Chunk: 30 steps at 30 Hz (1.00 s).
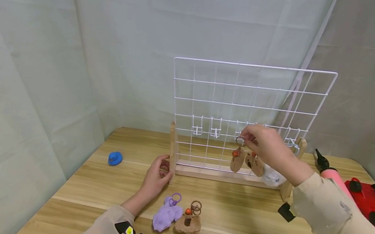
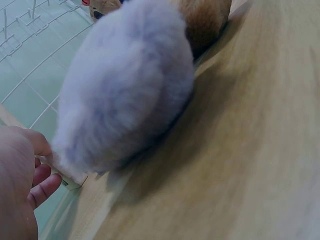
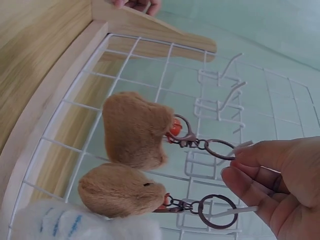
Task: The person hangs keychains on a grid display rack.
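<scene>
My right hand [image 1: 264, 144] pinches the metal ring [image 3: 220, 149] of a brown plush keychain [image 3: 134, 131] between thumb and fingertips, at the tip of a white hook. The plush dangles below with an orange bell [image 3: 175, 127]. Beside it, another brown plush keychain [image 3: 120, 191] hangs by its ring from a hook, and a white plush [image 1: 272, 177] hangs farther right. At the rack's left end, my left hand [image 1: 157, 174] grips the wooden side post [image 1: 173, 153]. Near that wrist, a purple plush keychain [image 1: 166, 216] and a brown plush keychain [image 1: 188, 225] lie on the table.
The white wire grid rack [image 1: 253, 87] stands upright on a wooden base [image 1: 222, 176]. Two hooks [image 1: 215, 132] to the left carry nothing. A blue toy duck [image 1: 115, 158] sits far left. At right lie a red toy vehicle [image 1: 373, 205] and a pink bottle with black nozzle [image 1: 335, 178].
</scene>
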### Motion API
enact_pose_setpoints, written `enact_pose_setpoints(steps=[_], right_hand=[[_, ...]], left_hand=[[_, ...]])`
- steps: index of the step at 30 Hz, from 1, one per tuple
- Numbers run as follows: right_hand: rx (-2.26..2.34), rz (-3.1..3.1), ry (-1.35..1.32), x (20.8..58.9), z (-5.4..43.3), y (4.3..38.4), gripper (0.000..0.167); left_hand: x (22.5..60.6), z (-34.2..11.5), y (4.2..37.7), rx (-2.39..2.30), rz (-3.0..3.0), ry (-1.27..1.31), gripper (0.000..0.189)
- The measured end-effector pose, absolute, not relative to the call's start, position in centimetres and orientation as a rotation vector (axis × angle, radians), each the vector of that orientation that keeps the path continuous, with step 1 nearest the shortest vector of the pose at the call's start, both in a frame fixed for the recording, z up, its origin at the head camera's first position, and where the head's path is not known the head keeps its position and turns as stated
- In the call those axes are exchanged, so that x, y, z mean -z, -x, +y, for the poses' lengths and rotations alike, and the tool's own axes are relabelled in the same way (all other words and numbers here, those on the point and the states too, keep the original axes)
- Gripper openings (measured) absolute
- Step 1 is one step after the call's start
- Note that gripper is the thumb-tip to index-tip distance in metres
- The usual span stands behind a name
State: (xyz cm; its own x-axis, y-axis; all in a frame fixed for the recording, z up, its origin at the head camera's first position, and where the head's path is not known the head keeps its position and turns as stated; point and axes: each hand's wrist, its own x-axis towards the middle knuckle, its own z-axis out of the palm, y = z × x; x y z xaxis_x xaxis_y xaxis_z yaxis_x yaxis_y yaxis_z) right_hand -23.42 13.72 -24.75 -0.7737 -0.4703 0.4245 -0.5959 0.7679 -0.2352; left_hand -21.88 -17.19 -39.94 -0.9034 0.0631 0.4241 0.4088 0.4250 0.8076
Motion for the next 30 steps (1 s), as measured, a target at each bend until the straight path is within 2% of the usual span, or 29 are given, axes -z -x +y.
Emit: enact_pose_setpoints(steps=[13,20,30], right_hand=[[-0.646,-2.505,-0.758,24.6,14.9,22.1,0.019],[-0.681,-2.368,-0.785,24.5,14.8,20.9,0.020],[-0.674,-2.287,-0.823,24.8,14.5,19.4,0.025]], left_hand=[[40.1,-17.2,22.1,1.490,-2.356,0.394,0.047],[43.6,-18.1,24.6,1.523,-2.342,0.374,0.051],[43.7,-18.1,24.7,1.517,-2.329,0.389,0.051]])
